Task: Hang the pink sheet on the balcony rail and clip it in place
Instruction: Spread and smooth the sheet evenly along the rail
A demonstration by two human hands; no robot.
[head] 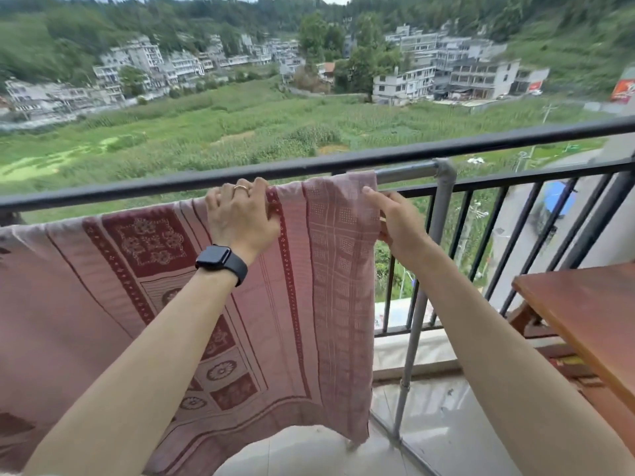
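Note:
The pink sheet, patterned with dark red borders and motifs, hangs draped over a grey metal rail just inside the black balcony railing. My left hand, with a ring and a dark watch on its wrist, grips the sheet's top fold on the rail. My right hand pinches the sheet's right edge just below the rail. No clip is visible.
A grey upright post joins the rail right of the sheet. A brown wooden table stands at the right. Black railing bars run behind. The floor below is pale tile.

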